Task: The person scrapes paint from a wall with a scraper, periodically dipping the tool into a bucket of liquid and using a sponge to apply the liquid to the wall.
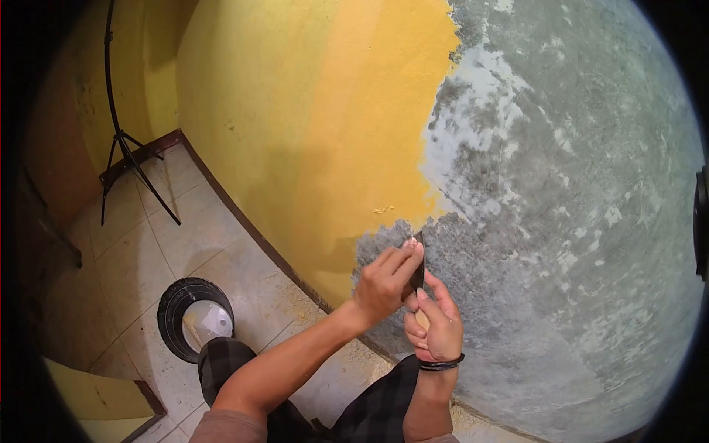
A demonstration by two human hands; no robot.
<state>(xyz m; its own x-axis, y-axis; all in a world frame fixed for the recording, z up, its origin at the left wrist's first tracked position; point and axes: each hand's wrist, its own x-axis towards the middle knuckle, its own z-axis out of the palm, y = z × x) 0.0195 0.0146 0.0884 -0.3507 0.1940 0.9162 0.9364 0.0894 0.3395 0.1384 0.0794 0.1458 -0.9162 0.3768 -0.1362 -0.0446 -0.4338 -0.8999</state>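
My right hand (437, 325) is wrapped round the pale wooden handle of a scraper (419, 275), with a dark band on that wrist. The dark blade points up and lies against the wall, close to the edge between yellow paint (354, 133) and bare grey plaster (509, 288). My left hand (388, 277) is closed, its fingers pressed together on the blade near its upper end. The hand hides part of the blade. Small curled paint flakes (382, 210) cling to the wall just above it.
A black bucket (168, 325) with whitish contents stands on the tiled floor beside my knee. Farther back stands a black tripod (122, 136). Paint scrapings (306, 306) lie along the dark baseboard (236, 210). A low yellow wall end (103, 395) is at lower left.
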